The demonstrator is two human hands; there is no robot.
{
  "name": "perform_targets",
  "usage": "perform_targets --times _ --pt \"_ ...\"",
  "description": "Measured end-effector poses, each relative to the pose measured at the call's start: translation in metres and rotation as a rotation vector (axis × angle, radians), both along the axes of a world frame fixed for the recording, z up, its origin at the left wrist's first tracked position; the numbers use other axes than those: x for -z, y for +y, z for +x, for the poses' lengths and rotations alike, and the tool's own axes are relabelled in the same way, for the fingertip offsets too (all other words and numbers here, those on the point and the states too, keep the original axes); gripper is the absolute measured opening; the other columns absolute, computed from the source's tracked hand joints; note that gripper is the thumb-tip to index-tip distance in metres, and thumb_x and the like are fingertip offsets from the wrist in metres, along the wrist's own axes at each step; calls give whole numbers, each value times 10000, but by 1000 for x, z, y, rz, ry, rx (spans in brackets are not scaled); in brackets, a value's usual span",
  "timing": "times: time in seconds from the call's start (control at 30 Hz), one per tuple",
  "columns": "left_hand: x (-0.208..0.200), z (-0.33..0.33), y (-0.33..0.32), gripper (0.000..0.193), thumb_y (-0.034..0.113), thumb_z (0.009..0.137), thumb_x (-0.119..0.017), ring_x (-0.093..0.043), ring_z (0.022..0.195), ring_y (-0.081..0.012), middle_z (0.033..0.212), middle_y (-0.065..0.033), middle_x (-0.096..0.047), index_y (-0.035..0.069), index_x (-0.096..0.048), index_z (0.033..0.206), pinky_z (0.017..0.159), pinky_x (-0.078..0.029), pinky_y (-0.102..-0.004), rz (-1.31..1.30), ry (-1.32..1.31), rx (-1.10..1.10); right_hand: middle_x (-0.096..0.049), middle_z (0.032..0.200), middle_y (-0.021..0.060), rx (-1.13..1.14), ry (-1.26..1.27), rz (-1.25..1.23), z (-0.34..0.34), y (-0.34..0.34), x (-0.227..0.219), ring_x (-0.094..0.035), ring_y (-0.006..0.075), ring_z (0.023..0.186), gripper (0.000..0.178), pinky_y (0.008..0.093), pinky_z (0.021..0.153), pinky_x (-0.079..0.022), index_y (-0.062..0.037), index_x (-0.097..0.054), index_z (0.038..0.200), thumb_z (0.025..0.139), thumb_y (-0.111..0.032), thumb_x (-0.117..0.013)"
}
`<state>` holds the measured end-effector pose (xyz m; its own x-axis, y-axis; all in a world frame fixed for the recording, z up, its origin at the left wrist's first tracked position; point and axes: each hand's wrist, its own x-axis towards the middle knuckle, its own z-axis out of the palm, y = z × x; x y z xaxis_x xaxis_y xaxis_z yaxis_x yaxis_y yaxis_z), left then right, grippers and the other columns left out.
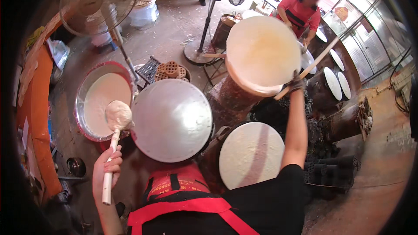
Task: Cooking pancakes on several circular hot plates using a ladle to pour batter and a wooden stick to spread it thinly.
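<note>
Left of the body, head view: left hand [109, 165] has its fingers wrapped round the white handle of a ladle [116, 137]. Ladle bowl lies just beyond these fingers, coated with pale batter [102, 89], over the near right side of a wide basin [81, 119]. Flat metal disc [170, 117] sits to the right of the same fingers, close to the bowl.

Right arm stretched well forward. Right hand [297, 83], dark-covered, appears closed round a wooden stick [320, 58] near its lower end; whether it also bears on the rim of the large pale round plate [261, 48] cannot be told. Plate lies left of and beyond those fingers; white round surface [239, 156] below them, toward the body.

Risks (judgement): a wrist roll could tip batter onto the metal disc, since the bowl is near the basin's edge. Wet batter on the handle would let it twist in the grip. Long reach plus a stick held near one end: poor control, so the far end could swing toward the co-worker [300, 13] or scrape the plate.
</note>
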<state>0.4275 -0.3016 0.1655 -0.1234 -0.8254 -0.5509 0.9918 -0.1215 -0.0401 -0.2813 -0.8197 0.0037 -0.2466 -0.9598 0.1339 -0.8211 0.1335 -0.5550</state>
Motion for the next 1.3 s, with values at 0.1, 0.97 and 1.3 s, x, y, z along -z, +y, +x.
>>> perform_targets --times 0.1,0.97,1.3 --pt "-23 -32 -23 233 118 941 -381 -341 470 -49 705 -35 -366 -68 -368 1081 345 -337 -170 77 -65 -15 -614 807 101 373 -846 230 14 7 92 -600 224 737 409 366 671 -486 -69 -564 1026 910 -424 -397" --pt "130 -75 -144 162 93 773 -520 -553 551 -275 625 -148 -532 -5 -524 902 514 -432 -376 -706 -2076 548 -557 653 37 -75 -458 -120 311 399 64 -528 167 543 144 320 503 -425 -71 -563 907 870 -195 -500" --pt "130 -29 -156 166 13 660 -597 -554 746 -321 833 -154 -558 16 -560 822 665 -440 -372 -694 -2121 95 -551 891 206 308 -2 306 525 581 45 -555 389 815 454 456 689 -443 -178 -440 1283 855 -312 -508"
